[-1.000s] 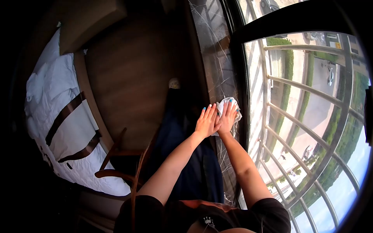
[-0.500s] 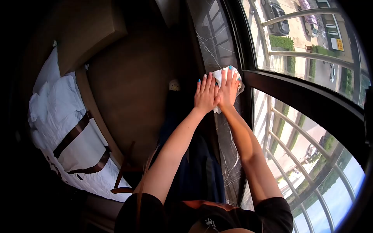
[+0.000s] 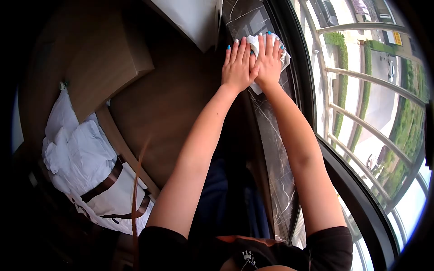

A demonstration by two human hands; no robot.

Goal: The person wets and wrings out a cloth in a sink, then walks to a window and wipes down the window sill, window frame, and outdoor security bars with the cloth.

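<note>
A crumpled white cloth (image 3: 285, 59) lies on the dark marble windowsill (image 3: 276, 169), near its far part. My right hand (image 3: 267, 63) presses flat on the cloth with its fingers spread forward. Beside it, my left hand (image 3: 238, 67) is stretched out, its fingers apart and its thumb side touching my right hand. The left fingertips reach the sill's inner edge and the cloth's left side. Both palms face down, and part of the cloth is hidden under them.
A dark window frame (image 3: 302, 83) runs along the sill's right side, with metal bars (image 3: 368, 77) outside. At left are a bed with white bedding (image 3: 83, 147) and a brown box-like cabinet (image 3: 106, 58). A white panel (image 3: 192, 18) stands at the top.
Both hands and the cloth have moved forward along the sill, away from my body. The white panel at the top has come further into view.
</note>
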